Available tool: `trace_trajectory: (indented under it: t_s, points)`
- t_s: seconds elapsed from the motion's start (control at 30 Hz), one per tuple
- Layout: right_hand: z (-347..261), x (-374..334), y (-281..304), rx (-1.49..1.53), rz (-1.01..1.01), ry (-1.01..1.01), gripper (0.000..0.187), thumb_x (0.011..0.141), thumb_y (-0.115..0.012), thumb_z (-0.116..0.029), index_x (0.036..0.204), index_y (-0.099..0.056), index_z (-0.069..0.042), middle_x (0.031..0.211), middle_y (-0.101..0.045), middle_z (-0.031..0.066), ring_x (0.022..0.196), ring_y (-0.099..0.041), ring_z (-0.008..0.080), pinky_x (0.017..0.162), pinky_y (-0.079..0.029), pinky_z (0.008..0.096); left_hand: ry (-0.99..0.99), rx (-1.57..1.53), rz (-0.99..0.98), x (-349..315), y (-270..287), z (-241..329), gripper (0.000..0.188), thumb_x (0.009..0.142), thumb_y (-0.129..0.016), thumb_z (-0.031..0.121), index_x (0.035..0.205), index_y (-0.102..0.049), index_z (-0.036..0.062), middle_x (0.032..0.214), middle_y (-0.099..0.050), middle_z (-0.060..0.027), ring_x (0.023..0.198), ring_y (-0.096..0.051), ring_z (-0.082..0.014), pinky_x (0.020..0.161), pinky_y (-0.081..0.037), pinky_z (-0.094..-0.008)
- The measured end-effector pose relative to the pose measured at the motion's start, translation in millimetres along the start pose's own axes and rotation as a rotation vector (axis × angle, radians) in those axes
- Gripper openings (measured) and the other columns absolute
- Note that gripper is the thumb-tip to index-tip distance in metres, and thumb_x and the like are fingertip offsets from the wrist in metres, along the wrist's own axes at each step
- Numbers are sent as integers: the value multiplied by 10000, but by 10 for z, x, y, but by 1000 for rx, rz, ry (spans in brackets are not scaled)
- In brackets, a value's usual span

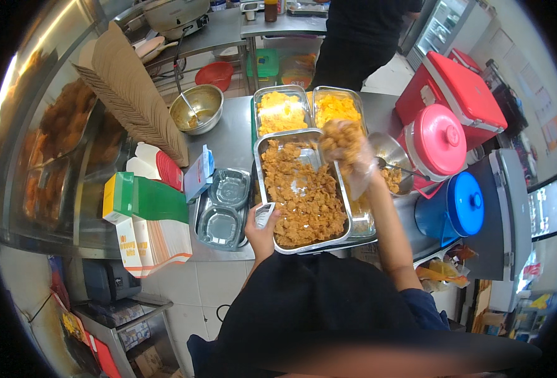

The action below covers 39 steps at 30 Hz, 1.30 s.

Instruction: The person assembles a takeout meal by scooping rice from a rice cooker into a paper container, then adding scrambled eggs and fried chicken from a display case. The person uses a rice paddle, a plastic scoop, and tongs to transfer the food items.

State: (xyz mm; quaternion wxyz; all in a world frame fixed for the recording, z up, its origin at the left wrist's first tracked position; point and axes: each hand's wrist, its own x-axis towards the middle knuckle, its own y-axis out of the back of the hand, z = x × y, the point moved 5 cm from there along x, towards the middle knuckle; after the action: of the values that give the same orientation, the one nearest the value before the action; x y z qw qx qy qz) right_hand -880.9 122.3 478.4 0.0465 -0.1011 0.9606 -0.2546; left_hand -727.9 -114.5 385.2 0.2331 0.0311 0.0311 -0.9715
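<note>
A metal tray (346, 217) full of golden-brown fried chicken pieces (303, 201) lies right in front of me. My right hand (361, 165), in a clear plastic glove, is raised over the tray's far right corner. It is closed round a clump of fried chicken pieces (341, 140). At the tray's near left edge, my left hand (261, 236) is closed on a small white paper container with dark print (265, 214); its inside cannot be made out. Beyond are two metal trays of yellow food, a left tray (255, 113) and a right tray (361, 108).
To the left stand clear plastic containers (220, 223), green-and-white boxes (158, 201), stacked brown cartons (130, 94) and a metal bowl (210, 123). On the right are another bowl (385, 146), a pink jug (439, 142), a blue jug (452, 208) and a red cooler (458, 94). A person (360, 44) stands beyond the table.
</note>
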Motion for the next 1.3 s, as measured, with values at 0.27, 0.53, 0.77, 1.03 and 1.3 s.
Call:
trace_trajectory:
  t_s: [0.27,0.53,0.77,1.03,1.3]
  points:
    - [-838,-568,1093,-888,337,194,496,734,-664,34,1205,-543,-63,1130,-626,70,1016,-600,167,850,-507,301,2,40,17,-1,6,-19,363,755,-796,143,1031,-621,-15,914,-655,-68,840,-591,-125,777,-468,-266]
    - [-591,-825,1402,-1339,296,56,692,539,-812,-142,1191,-601,-54,1143,-613,154,1083,-581,286,948,-455,359,27,-10,6,-6,-7,-16,358,765,-790,144,1034,-619,-18,917,-653,-64,841,-588,-122,781,-468,-263]
    - [-806,-983,1440,-964,301,97,524,650,-721,42,1159,-610,-15,1162,-616,105,1075,-577,204,947,-453,316,1,84,17,-5,2,15,367,761,-794,143,1042,-618,-15,918,-657,-58,841,-591,-122,789,-467,-262]
    - [-836,-969,1531,-1014,434,47,311,766,-656,-19,1076,-650,3,979,-689,104,895,-644,181,821,-499,307,5,-6,-11,6,-17,16,353,767,-782,93,1055,-605,-7,924,-658,-64,844,-594,-120,785,-470,-253]
    - [-861,-930,1178,-1116,654,279,167,804,-677,-81,963,-687,-32,923,-690,114,846,-660,189,772,-510,314,-62,72,21,-16,20,-24,364,772,-784,154,1045,-615,-18,909,-659,-70,832,-589,-124,778,-467,-266]
